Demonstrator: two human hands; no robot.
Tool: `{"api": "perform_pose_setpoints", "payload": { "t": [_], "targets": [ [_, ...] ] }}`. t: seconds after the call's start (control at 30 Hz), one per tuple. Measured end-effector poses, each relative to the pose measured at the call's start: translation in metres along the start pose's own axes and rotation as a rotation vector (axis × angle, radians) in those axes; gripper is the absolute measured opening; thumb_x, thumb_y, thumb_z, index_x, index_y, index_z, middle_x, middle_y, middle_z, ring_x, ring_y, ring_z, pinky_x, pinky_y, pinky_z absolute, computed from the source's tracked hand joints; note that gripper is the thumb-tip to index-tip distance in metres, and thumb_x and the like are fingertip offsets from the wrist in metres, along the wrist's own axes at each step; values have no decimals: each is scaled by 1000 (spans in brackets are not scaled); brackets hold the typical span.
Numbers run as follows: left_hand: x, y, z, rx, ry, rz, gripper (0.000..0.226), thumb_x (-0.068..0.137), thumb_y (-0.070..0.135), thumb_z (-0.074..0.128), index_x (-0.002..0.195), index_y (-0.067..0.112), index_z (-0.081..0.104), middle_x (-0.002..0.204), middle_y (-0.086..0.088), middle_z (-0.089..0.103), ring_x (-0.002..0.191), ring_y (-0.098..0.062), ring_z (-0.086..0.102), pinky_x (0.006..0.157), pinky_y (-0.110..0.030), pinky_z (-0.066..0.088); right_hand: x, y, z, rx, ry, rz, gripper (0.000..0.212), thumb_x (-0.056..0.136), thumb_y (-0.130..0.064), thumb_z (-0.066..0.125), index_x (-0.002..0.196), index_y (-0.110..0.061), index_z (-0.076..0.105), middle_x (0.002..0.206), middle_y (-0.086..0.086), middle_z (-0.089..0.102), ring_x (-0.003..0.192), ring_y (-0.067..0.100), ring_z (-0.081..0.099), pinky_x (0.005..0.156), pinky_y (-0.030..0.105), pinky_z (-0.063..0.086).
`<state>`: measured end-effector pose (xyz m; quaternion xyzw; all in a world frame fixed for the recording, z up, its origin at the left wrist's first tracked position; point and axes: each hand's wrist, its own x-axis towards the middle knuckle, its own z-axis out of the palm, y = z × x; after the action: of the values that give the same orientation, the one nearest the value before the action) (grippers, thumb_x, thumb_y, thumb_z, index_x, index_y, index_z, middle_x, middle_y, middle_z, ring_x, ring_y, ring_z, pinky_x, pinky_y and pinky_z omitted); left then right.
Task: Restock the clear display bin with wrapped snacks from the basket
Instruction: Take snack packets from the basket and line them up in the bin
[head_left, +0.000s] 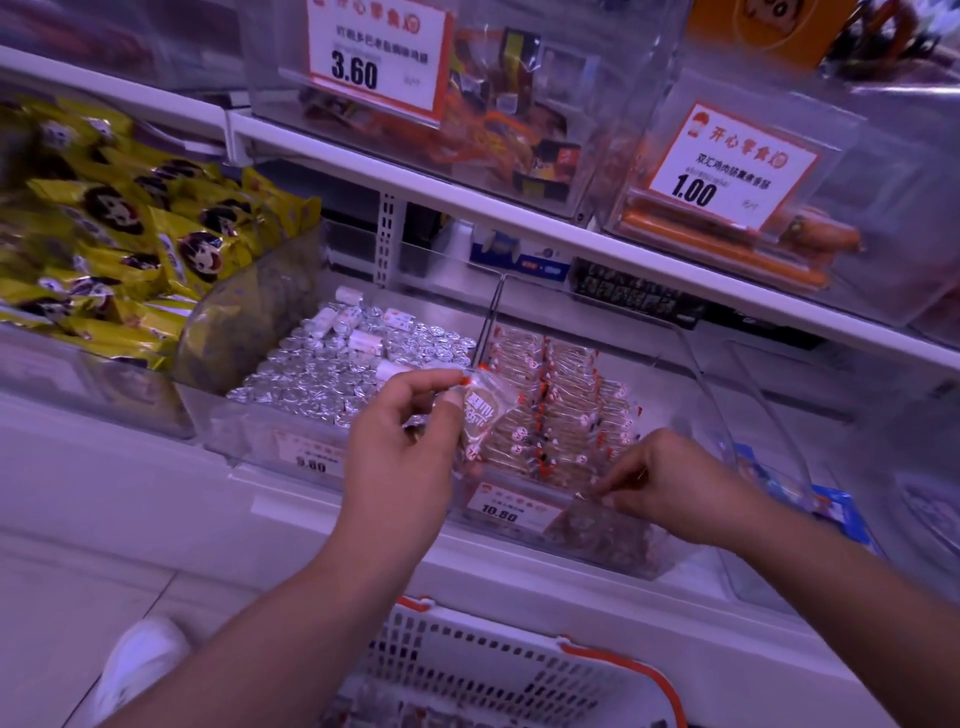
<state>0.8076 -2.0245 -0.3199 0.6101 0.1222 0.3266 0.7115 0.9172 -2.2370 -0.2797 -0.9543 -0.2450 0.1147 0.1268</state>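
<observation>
Yellow packets (119, 228) fill the leftmost bin, too many to count. Next, foil-wrapped sweets (353, 364) fill 1 compartment. Your left hand (400, 441) pinches 1 wrapped snack (485, 410) between thumb and fingers, held over the clear display bin (748, 415), where packed rows of the same snacks (561, 405) stand, uncountable. Your right hand (670, 478), fingers curled, pinches a clear wrapper at the bin's front edge. 1 white basket (498, 670) sits below; 2 price tags (498, 509) face you.
</observation>
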Motion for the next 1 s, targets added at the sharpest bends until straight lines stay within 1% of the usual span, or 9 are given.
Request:
{"api": "perform_pose_setpoints", "payload": {
  "t": [0.23, 0.37, 0.43, 0.53, 0.6, 0.77, 0.83, 0.93, 1.0],
  "targets": [
    [-1, -1, 0, 30, -72, -32, 13, 95, 19, 63, 99, 28, 72, 78, 6, 67, 59, -10, 60, 51, -21, 49, 7, -8, 13, 120, 138, 59, 21, 75, -7, 75, 78, -28, 71, 72, -7, 70, 71, 12, 67, 64, 20, 47],
    [-6, 0, -3, 70, -196, -58, 34, 98, 25, 61, 128, 38, 56, 87, 0, 70, 60, -7, 64, 51, -16, 47, -7, -14, 8, 79, 245, 32, 8, 82, -16, 75, 83, -24, 73, 78, -5, 71, 78, 14, 67, 78, 33, 55],
    [-11, -1, 1, 74, -245, -40, 48, 98, 23, 59, 141, 37, 45, 88, 2, 69, 65, -4, 64, 55, -13, 47, -23, -24, 7, 372, 421, 32, 8, 84, -16, 74, 92, -18, 74, 78, 2, 72, 74, 19, 69, 77, 41, 57],
    [-22, -3, 16, 67, -281, -28, 42, 98, 13, 56, 138, 25, 49, 95, 2, 70, 71, 2, 63, 60, -12, 48, -53, -54, 25, 1223, 271, 3, 42, 78, -20, 75, 117, -12, 64, 89, 20, 69, 62, 30, 70, 57, 39, 60],
    [-32, -3, 25, 94, -364, 24, 30, 100, 10, 53, 125, 26, 60, 92, 9, 73, 74, 5, 64, 63, -12, 49, -62, -65, 40, 1316, 273, -60, 44, 79, -12, 72, 121, -16, 60, 85, 16, 72, 57, 24, 68, 53, 30, 57],
    [-44, 5, 36, 290, -597, 136, 50, 90, 21, 63, 134, 44, 51, 124, 16, 65, 114, 6, 59, 95, -11, 45, -53, -35, 36, 1231, 509, 12, 25, 78, 5, 75, 96, -11, 67, 78, 8, 72, 60, 15, 69, 53, 24, 55],
    [-34, 10, 47, 413, -621, 214, 59, 89, 9, 64, 132, 47, 53, 121, 12, 60, 111, 3, 58, 92, -10, 45, -50, -20, 32, 1149, 531, -7, 24, 77, -2, 79, 93, -15, 65, 82, 6, 72, 66, 18, 70, 58, 29, 58],
    [4, 14, 76, 670, -621, 317, 59, 85, -3, 65, 129, 36, 63, 110, 5, 59, 98, -3, 60, 87, -14, 47, -49, 8, 20, 623, 731, -97, 25, 85, -27, 74, 106, -29, 60, 102, -10, 64, 85, 3, 64, 81, 22, 52],
    [34, 10, 107, 760, -606, 316, 53, 83, -4, 64, 127, 27, 65, 109, 2, 63, 96, -10, 63, 91, -22, 50, -51, 30, 7, 318, 863, -131, 27, 91, -38, 60, 117, -33, 55, 108, -14, 54, 94, -1, 53, 84, 13, 40]
  ]
}}
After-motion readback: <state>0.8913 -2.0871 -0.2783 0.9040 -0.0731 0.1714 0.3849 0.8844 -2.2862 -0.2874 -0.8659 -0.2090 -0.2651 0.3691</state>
